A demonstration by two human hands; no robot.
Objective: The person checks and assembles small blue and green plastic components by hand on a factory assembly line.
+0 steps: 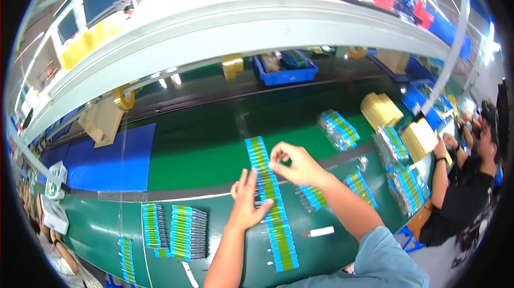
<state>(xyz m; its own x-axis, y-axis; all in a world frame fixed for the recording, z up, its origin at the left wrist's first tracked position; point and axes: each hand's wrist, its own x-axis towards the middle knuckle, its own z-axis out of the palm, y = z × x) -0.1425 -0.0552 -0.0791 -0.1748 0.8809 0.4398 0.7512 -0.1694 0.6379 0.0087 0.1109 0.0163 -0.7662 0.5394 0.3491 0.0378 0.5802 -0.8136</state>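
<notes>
A long overlapping row of blue-and-green packets runs away from me across the green work surface. My left hand lies along the left side of this row, its fingers spread and the thumb reaching over the packets. On the opposite side, near the far end, my right hand has its thumb and fingers curled together at the row's edge. Whatever is between those fingertips is too small to tell. Under my right forearm, another packet group is partly covered. A small white-handled tool lies right of the row.
Packet stacks stand at left and right. Yellow card stacks sit at far right beside a blue bin. A pale shelf beam crosses above the bench. A co-worker works at the right edge.
</notes>
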